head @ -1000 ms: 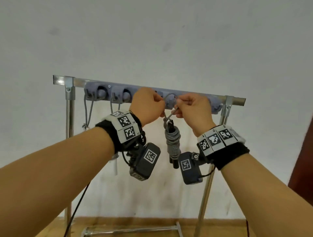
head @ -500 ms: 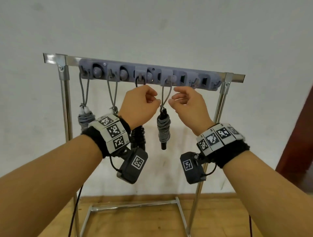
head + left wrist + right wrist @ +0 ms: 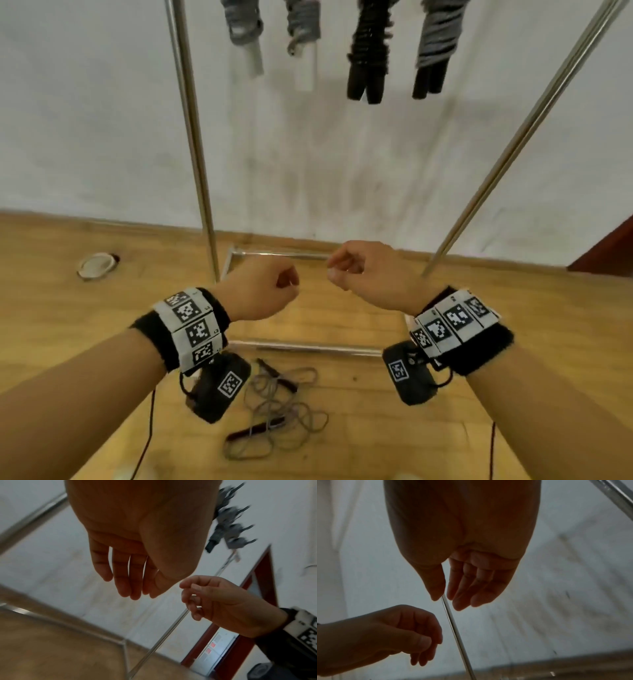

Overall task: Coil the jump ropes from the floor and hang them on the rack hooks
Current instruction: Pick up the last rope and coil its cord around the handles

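Both hands hang empty above a wooden floor (image 3: 342, 428), fingers loosely curled and grasping nothing, with one jump rope still to be gathered. The loose rope (image 3: 281, 407) lies in a grey tangle on the boards, below and slightly toward the viewer from the left hand (image 3: 260, 291), and just in front of the near base bar (image 3: 308, 346) of the rack. Its two dark handles sit at opposite ends of the tangle, one near the base bar and one at the tangle's near left edge; the heap runs roughly front to back, away from the rack. The left hand appears the nearer of the two; the right hand (image 3: 370, 274) hovers farther to the right of the heap, near the right upright (image 3: 513, 144). Any pickup looks to call for a reach straight down and a little back from the rack.

Four coiled ropes (image 3: 370, 41) hang in a row between the rack's two steel uprights, only their lower coils and handles showing at the top of the head view; the hooks themselves are out of sight. By that count the job seems mostly done.

Behind the rack stands a scuffed white wall (image 3: 102, 120). A small round fitting (image 3: 97, 264) sits in the floor left of the rack, and a dark red door frame (image 3: 606, 253) edges in at right.
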Motion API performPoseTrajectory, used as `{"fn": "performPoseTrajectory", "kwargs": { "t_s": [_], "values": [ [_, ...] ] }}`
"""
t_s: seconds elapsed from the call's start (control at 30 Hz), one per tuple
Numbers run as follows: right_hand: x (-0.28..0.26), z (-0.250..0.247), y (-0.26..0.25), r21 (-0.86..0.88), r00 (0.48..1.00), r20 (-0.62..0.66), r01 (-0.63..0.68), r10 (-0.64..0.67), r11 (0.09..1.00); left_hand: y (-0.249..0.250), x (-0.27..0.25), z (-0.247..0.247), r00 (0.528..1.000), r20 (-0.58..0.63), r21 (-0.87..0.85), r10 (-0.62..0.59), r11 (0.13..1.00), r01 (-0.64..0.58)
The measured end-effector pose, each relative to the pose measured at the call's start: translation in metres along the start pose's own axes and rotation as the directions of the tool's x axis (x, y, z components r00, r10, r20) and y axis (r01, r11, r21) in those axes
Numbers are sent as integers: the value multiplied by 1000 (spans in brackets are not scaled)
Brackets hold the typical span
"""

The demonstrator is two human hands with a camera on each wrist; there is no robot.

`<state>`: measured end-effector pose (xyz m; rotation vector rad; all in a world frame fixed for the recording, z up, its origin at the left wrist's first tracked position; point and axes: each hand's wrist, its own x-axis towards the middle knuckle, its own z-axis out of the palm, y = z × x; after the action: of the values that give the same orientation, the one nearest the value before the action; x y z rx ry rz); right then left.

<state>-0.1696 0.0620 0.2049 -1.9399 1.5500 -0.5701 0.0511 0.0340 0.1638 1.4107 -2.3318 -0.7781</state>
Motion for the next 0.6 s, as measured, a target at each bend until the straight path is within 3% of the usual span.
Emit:
{"fn": "performPoseTrajectory", "kwargs": {
  "t_s": [0.13, 0.33, 0.5, 0.6],
  "values": [
    [8, 86, 58, -27, 978, 182, -101, 105, 994, -79, -13, 67, 977, 152, 44, -147, 989, 142],
    [27, 191, 152, -67, 898, 382, -208, 218, 976, -169, -18, 170, 907, 298, 40, -297, 953, 299],
    [48, 273, 220, -171, 844, 418, -290, 335, 942, -219, 3, 232, 878, 329, 87, -348, 937, 339],
    [68, 312, 247, -223, 853, 370, -304, 369, 926, -242, 29, 256, 884, 346, 134, -313, 950, 283]
  ]
}}
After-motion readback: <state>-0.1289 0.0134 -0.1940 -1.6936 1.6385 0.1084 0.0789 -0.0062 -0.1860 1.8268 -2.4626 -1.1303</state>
